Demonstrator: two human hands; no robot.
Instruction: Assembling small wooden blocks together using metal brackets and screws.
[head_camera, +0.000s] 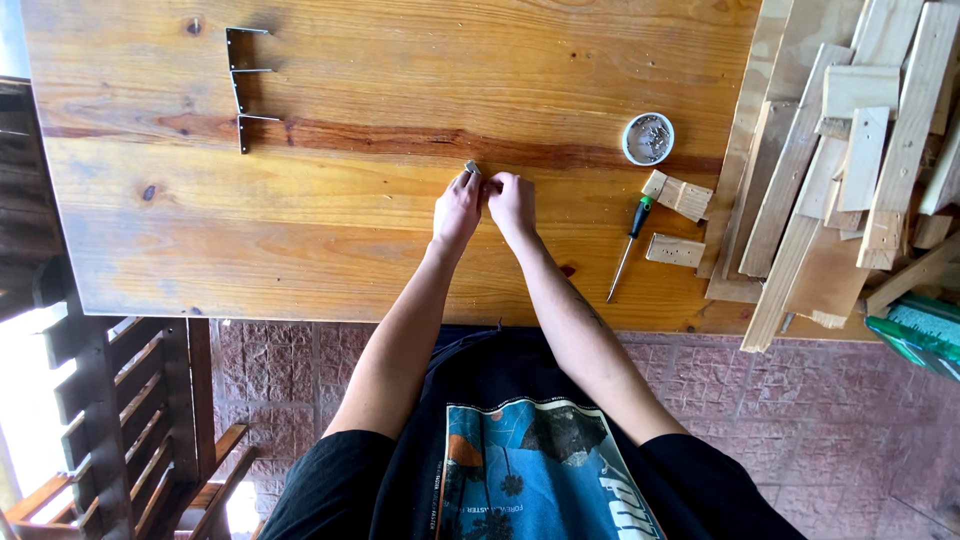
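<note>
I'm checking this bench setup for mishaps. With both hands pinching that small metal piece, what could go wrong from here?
The small metal piece is pinched at the fingertips of the left hand and right hand; it could slip and drop. The open tin of small parts sits near the right arm's path to the screwdriver; a reach might tip it. The stacked wood offcuts overhang the table and might slide.

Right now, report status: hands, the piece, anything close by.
Left hand and right hand together, pinching a small metal piece over the wooden table. Screwdriver lies to the right, apart.
</note>
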